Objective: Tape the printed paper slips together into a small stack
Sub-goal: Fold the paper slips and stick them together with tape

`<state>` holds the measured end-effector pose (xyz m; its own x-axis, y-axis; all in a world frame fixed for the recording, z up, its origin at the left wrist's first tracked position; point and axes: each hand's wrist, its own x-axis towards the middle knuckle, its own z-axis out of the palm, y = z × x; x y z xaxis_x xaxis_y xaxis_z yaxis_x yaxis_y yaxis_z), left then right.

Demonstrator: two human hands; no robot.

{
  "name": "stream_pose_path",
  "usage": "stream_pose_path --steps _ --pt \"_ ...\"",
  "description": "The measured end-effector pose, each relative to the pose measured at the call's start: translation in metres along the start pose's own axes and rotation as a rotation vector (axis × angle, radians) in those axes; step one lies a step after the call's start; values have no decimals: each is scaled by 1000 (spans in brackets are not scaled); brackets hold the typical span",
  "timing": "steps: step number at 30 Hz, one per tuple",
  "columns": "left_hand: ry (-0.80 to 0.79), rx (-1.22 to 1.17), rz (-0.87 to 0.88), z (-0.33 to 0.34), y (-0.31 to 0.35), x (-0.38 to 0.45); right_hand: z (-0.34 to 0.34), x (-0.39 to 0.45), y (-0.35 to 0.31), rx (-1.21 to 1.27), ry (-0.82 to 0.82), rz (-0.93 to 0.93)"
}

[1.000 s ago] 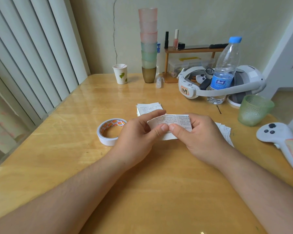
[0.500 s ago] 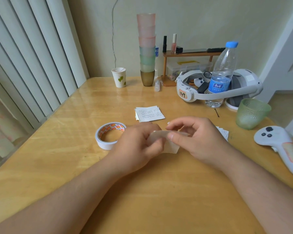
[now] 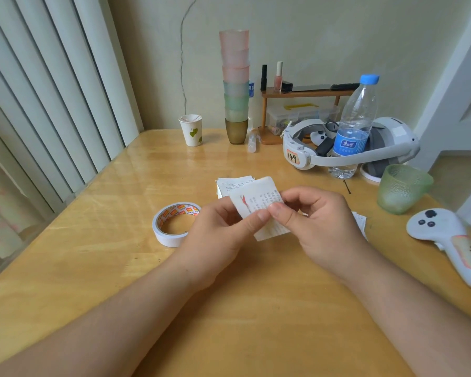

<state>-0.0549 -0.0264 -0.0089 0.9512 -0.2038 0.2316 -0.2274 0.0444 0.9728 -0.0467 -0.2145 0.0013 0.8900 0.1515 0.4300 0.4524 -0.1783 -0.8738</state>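
Both hands hold one printed paper slip (image 3: 257, 198) upright above the middle of the wooden table (image 3: 93, 268). My left hand (image 3: 220, 235) pinches its lower left part with thumb and fingers. My right hand (image 3: 318, 219) pinches its right edge between thumb and curled fingers. Behind it, a small stack of printed slips (image 3: 230, 185) lies flat on the table. More slips (image 3: 360, 223) poke out from under my right hand. A roll of white double-sided tape (image 3: 174, 223) lies just left of my left hand.
At the back stand a paper cup (image 3: 191, 130), a tall stack of coloured cups (image 3: 235, 85), a small wooden shelf (image 3: 302, 93), a headset (image 3: 351, 148) and a water bottle (image 3: 355, 126). A green glass cup (image 3: 401, 187) and a white controller (image 3: 446, 240) sit at the right.
The slip was held flat and low half a second ago; now it is turned upright, printed face toward me, and raised a little. Both hands still hold it.
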Motion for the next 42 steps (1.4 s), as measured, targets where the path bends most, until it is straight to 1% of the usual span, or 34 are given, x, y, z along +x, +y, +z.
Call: stream_pose_path --steps 1,2,7,8,9,12,13,16,19,20,22,25,28,29,31,33,34,36,40,42 --pt "-15 -77 -25 1 0 0 2 -1 0 34 4 25" --pt "-29 -99 -26 1 -1 1 3 -1 0 51 3 43" --pt "-82 54 50 -6 -5 3 0 -2 -2 -3 -56 71" --pt "-89 131 83 -8 -5 3 -2 -2 -2 -24 -84 65" --pt "-92 276 148 -10 -7 4 -4 -3 -2 -74 -107 44" --pt "-29 918 479 -17 -7 5 -11 -3 -1 -311 -155 -78" --pt "-38 1045 548 -18 -6 5 -13 -3 -1 -378 -166 -127" --pt "-92 1248 679 -17 -2 7 -14 -2 1 -520 -201 -205" --pt "-78 1388 736 -15 -1 7 -14 0 4 -678 -233 -285" --pt "-68 1389 729 -15 0 7 -14 1 3 -691 -232 -303" --pt "-57 1321 694 -15 0 7 -14 1 1 -669 -229 -329" --pt "-47 1084 577 -15 -1 5 -14 1 0 -604 -236 -352" --pt "-46 818 395 -17 -3 3 -18 3 3 -485 -231 -295" --pt "-53 693 290 -17 -2 4 -20 3 5 -449 -226 -254" --pt "-86 330 69 -15 4 3 -20 3 3 -285 -220 -121" --pt "-151 15 -45 -10 9 -1 -16 0 -4 10 -242 13" --pt "-165 -46 -59 -7 11 -2 -14 -1 -5 107 -245 52" --pt "-155 -1 -44 -4 12 -3 -12 -2 -5 141 -260 94" --pt "-163 185 -28 -8 4 -2 -13 -4 3 -156 -243 127" --pt "-162 222 -38 -9 4 -1 -12 -5 3 -221 -220 104"
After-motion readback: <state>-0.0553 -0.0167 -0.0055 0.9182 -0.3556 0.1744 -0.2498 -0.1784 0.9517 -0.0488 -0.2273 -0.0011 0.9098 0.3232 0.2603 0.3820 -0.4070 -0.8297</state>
